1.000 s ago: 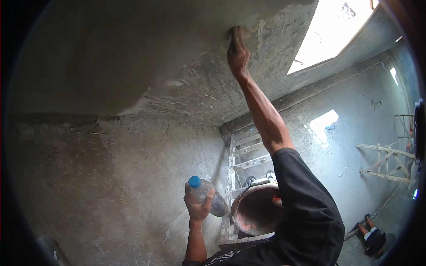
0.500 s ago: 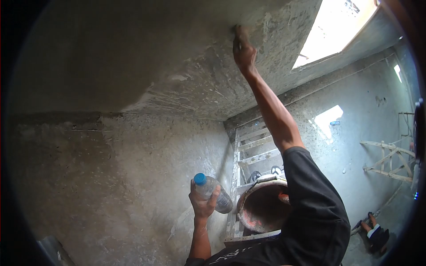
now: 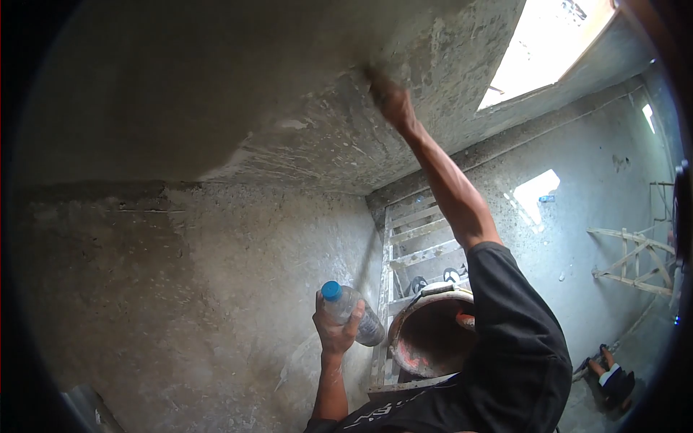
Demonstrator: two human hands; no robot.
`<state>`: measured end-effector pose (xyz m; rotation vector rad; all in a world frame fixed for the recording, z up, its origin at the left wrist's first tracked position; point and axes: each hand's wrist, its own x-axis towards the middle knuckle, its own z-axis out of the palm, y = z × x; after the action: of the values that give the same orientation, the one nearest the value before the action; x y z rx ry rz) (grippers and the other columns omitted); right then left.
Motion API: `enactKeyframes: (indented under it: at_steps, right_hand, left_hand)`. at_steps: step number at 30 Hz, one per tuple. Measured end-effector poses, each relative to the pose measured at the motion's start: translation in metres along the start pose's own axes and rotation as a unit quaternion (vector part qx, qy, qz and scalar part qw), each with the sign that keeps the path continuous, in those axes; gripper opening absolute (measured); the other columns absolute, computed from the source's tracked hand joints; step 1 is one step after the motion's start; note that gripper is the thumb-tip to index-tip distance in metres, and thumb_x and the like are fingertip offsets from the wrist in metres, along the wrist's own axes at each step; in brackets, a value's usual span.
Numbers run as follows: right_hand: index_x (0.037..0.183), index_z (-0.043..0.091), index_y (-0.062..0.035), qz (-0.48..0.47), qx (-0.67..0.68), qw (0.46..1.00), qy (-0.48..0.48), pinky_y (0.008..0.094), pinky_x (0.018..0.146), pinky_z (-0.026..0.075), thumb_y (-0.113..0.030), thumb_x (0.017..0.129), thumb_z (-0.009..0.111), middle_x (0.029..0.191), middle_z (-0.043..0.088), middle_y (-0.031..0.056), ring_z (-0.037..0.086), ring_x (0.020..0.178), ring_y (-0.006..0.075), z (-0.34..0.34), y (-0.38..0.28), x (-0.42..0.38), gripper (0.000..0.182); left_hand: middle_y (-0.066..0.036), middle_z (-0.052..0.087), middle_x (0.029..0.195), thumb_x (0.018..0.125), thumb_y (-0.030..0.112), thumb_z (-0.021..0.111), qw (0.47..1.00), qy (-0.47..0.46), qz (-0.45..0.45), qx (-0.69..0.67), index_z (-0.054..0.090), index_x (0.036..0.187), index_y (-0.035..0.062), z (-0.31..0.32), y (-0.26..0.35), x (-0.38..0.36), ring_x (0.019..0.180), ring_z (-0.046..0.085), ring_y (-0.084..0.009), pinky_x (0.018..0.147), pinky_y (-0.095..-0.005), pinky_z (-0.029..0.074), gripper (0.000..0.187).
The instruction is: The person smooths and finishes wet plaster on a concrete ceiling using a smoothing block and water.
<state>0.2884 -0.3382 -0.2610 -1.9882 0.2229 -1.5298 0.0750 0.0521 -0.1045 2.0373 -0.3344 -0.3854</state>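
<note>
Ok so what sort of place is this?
Probably a room being built or renovated: the wall plaster is patchy, part smooth and part rough; there's a stained bucket and a splattered, ladder-like slatted frame.

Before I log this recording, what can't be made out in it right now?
All in the head view:
Right hand: motion blur hides whether it holds anything.
Bucket: the black sleeve covers its right part.
Bottle: the left hand covers part; any print is too small to read.
Bright opening: glare washes out what lies beyond.
</note>
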Motion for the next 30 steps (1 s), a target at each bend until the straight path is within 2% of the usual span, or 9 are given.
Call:
enactKeyframes:
  at_steps: [4,6,8,14,16,20,23,25,30]
  right_hand:
    - [0.099,0.072,-0.0068,0.088,0.001,0.996,0.001,0.034,0.073,0.055,-0.009,0.085,0.066,0.083,0.071,0.014,0.071,0.075,0.0231,-0.014,-0.03,-0.023,0.015]
    - [0.095,0.073,-0.0059,0.28,0.085,0.936,0.194,0.0299,0.073,0.054,-0.009,0.085,0.065,0.083,0.073,0.0117,0.07,0.074,0.0176,-0.015,-0.024,-0.005,0.013]
    - [0.098,0.072,-0.0042,0.294,0.009,0.923,0.247,0.0267,0.074,0.053,-0.007,0.087,0.061,0.086,0.073,0.0112,0.07,0.078,0.0135,-0.034,-0.043,0.04,0.016]
    - [0.104,0.069,0.0,0.073,0.016,0.946,0.317,0.0308,0.078,0.054,-0.001,0.086,0.059,0.102,0.07,0.0172,0.07,0.089,0.021,-0.005,-0.006,0.074,0.02]
    - [0.106,0.069,-0.0011,0.029,-0.003,0.98,0.197,0.033,0.081,0.055,0.0,0.085,0.061,0.105,0.069,0.0186,0.069,0.095,0.0273,0.012,-0.017,0.05,0.022]
    - [0.109,0.069,-0.0038,0.072,0.108,0.987,-0.09,0.0315,0.075,0.057,-0.003,0.088,0.059,0.103,0.07,0.0175,0.07,0.094,0.0195,0.017,-0.074,-0.035,0.023]
    - [0.116,0.065,-0.0023,0.302,0.202,0.922,-0.133,0.0315,0.079,0.056,-0.005,0.089,0.06,0.106,0.069,0.0158,0.068,0.093,0.0183,-0.013,-0.131,-0.055,0.028]
    - [0.119,0.06,0.0012,0.572,0.388,0.71,-0.135,0.0295,0.082,0.054,-0.008,0.089,0.064,0.109,0.066,0.0123,0.065,0.092,0.0161,-0.039,-0.132,-0.059,0.032]
    - [0.122,0.056,0.0011,0.624,0.458,0.616,-0.15,0.0307,0.089,0.051,-0.012,0.09,0.065,0.113,0.063,0.0104,0.063,0.099,0.0194,-0.108,-0.116,-0.035,0.035]
  left_hand:
    - [-0.007,0.067,0.082,0.075,0.019,0.079,1.0,-0.001,-0.005,-0.01,0.058,0.097,0.0029,-0.004,-0.007,0.0,0.072,0.065,-0.0172,0.07,-0.0318,0.052,0.034]
    - [-0.007,0.067,0.082,0.075,0.019,0.079,1.0,-0.005,-0.023,-0.001,0.058,0.097,0.0028,-0.007,-0.009,-0.006,0.072,0.065,-0.0171,0.07,-0.0318,0.053,0.035]
    - [-0.008,0.067,0.082,0.075,0.019,0.079,1.0,-0.004,-0.023,0.005,0.058,0.097,0.0028,-0.005,-0.008,-0.005,0.073,0.066,-0.0175,0.07,-0.032,0.053,0.035]
    - [-0.008,0.067,0.083,0.075,0.018,0.078,1.0,-0.008,-0.02,0.006,0.059,0.097,0.0024,-0.004,-0.006,-0.004,0.072,0.065,-0.0176,0.07,-0.0321,0.053,0.034]
    - [-0.007,0.065,0.084,0.075,0.019,0.078,0.999,-0.013,-0.038,0.001,0.057,0.098,0.0027,-0.002,-0.006,-0.006,0.074,0.063,-0.018,0.072,-0.0324,0.051,0.035]
    - [-0.008,0.068,0.083,0.074,0.017,0.078,1.0,0.0,-0.009,-0.008,0.06,0.097,0.0022,-0.002,-0.005,-0.002,0.073,0.066,-0.0173,0.07,-0.0317,0.053,0.033]
    - [-0.008,0.068,0.083,0.074,0.017,0.078,0.998,0.023,-0.021,-0.049,0.06,0.097,0.002,-0.005,-0.006,-0.003,0.073,0.066,-0.0173,0.07,-0.0321,0.053,0.033]
    - [-0.008,0.068,0.083,0.074,0.018,0.079,0.999,0.027,-0.014,-0.038,0.06,0.097,0.002,-0.008,-0.009,-0.002,0.073,0.067,-0.0178,0.07,-0.0324,0.053,0.034]
    - [-0.009,0.068,0.084,0.075,0.019,0.079,1.0,0.027,-0.005,-0.013,0.057,0.097,0.0033,-0.013,-0.011,-0.002,0.074,0.067,-0.0199,0.071,-0.0329,0.053,0.035]
